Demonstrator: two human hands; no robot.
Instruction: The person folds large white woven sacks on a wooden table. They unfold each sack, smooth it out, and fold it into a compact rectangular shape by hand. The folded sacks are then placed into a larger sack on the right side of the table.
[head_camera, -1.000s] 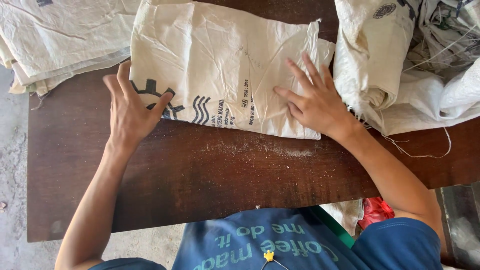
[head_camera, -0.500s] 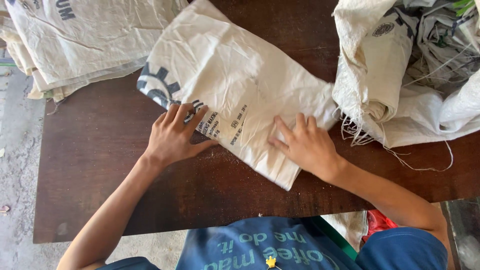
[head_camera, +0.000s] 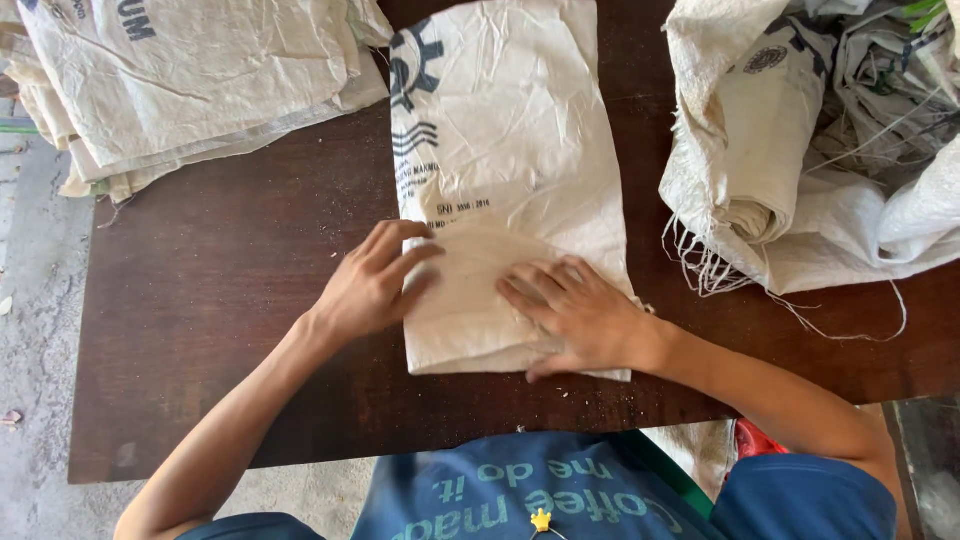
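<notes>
Dark brown wooden table (head_camera: 230, 300), filling most of the frame. Centre: one folded off-white woven sack (head_camera: 500, 150) with dark printed marks, lying lengthwise from the top edge down toward the near edge. Left hand (head_camera: 370, 285) flat on the sack's lower left edge, fingers spread. Right hand (head_camera: 580, 315) pressed flat on its lower right part. Upper left: stack of folded sacks (head_camera: 190, 80). Upper right: heap of crumpled sacks (head_camera: 810, 150) with frayed threads. Lower left: grey concrete floor (head_camera: 40, 300).

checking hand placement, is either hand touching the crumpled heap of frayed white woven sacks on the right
No, both the left hand and right hand press the folded off-white woven sack; the frayed heap lies apart.
</notes>
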